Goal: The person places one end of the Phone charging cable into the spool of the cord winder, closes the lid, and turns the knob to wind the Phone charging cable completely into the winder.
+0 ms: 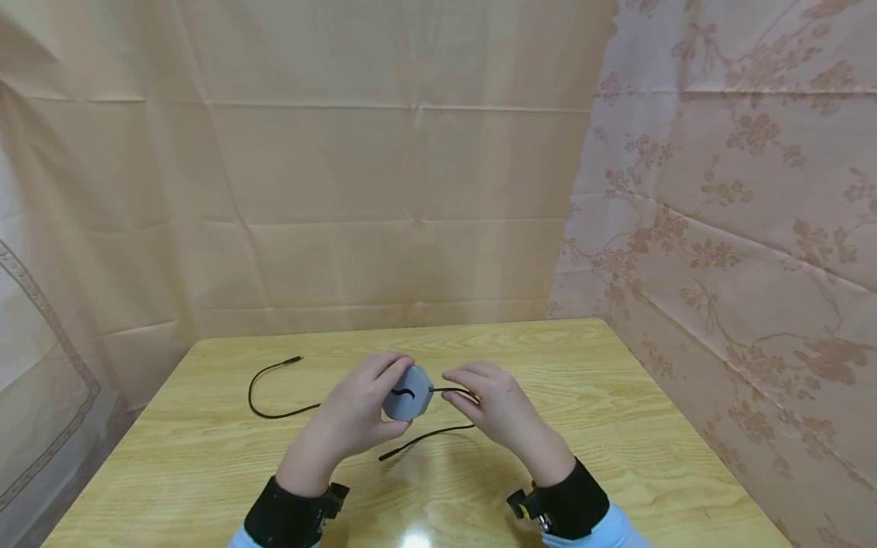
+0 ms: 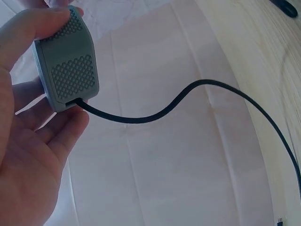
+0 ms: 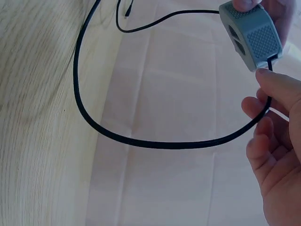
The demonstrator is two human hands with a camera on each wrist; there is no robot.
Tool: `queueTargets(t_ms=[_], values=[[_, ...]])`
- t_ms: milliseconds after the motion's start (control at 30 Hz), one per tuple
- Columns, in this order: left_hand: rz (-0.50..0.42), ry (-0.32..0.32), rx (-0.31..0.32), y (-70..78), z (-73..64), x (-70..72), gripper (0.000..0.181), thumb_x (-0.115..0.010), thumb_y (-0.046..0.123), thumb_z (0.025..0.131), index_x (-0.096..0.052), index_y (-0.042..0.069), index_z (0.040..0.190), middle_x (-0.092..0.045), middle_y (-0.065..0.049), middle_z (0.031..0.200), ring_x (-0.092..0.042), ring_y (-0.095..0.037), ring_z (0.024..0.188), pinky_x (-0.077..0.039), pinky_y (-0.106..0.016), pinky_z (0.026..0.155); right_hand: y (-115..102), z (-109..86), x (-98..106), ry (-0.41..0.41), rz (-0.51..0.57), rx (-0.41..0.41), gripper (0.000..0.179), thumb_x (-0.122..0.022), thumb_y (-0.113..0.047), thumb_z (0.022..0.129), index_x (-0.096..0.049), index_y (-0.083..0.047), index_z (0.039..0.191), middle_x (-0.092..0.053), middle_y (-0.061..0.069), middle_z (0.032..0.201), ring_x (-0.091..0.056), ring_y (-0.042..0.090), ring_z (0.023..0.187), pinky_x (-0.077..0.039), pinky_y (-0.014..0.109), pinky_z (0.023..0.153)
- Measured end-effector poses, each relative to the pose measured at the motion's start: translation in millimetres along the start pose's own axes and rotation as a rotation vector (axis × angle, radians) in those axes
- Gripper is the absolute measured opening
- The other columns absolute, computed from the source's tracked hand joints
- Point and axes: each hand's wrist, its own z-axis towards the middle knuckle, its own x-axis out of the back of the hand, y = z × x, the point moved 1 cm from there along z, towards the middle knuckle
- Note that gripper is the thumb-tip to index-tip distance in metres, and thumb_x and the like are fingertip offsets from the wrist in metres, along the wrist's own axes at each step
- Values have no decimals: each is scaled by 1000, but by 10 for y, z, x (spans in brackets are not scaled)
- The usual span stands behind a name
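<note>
My left hand (image 1: pixel 352 403) holds a grey-blue, many-sided cable winder (image 1: pixel 415 379) above the table, thumb on one side and fingers on the other. Bumpy grip patches cover the winder's edge (image 2: pixel 74 77) in the left wrist view. A black cable (image 3: pixel 169 145) runs through it and comes out at both ends; a curved piece shows in its face slot. Close by on the right, my right hand (image 1: pixel 503 407) pinches the cable between thumb and fingers, with the thumb tip right at the winder's corner in the right wrist view.
On the left of the wooden table (image 1: pixel 617 472), one cable end with a plug (image 1: pixel 294 359) lies in a loose curve. The other cable end (image 1: pixel 389 456) lies nearer the front, between my forearms. Beige and floral cloths (image 1: pixel 384 167) hang behind and to the right.
</note>
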Motion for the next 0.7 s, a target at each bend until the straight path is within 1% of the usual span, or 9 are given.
queueTargets(t_ms=[67, 167, 267, 467, 533, 700], values=[[-9, -5, -3, 6, -2, 8, 80, -94, 23, 69, -58, 1, 137, -58, -14, 131, -59, -28, 116, -56, -40, 90, -16, 6, -10, -8, -13, 29, 22, -84, -10, 84, -78, -8, 105, -73, 1, 96, -68, 17, 88, -57, 28, 73], [-31, -16, 3, 5, -10, 33, 81, -94, 24, 69, -58, 1, 138, -57, -13, 132, -59, -27, 116, -56, -39, 89, -37, 18, -13, -18, -12, 62, 15, -83, -9, 85, -79, -8, 100, -73, -1, 90, -68, 14, 82, -57, 26, 71], [-61, -32, 17, -4, -15, 63, 81, -94, 24, 70, -58, 2, 138, -57, -12, 133, -59, -26, 115, -57, -38, 87, -51, 27, -1, -23, 0, 69, 13, -83, -8, 85, -80, -7, 98, -74, -1, 88, -68, 13, 79, -56, 24, 70], [-105, -61, 62, -46, -28, 133, 80, -94, 23, 71, -57, 4, 139, -57, -13, 133, -61, -26, 111, -59, -37, 82, -51, 44, 50, 3, -2, 68, 15, -84, -7, 83, -80, -7, 98, -74, 0, 85, -69, 13, 76, -56, 21, 69], [-103, -70, 83, -74, -38, 149, 80, -93, 24, 72, -57, 4, 140, -57, -13, 134, -61, -26, 111, -59, -37, 82, -31, 42, 79, 14, -14, 63, 15, -84, -8, 83, -81, -7, 98, -74, 0, 85, -70, 13, 76, -57, 22, 68], [-95, -67, 170, -168, -75, 206, 80, -92, 26, 73, -56, 5, 141, -56, -10, 135, -63, -24, 110, -58, -38, 84, 53, 30, 168, 70, -21, 42, 16, -83, -4, 81, -81, -7, 97, -75, 0, 83, -70, 14, 73, -57, 25, 63]])
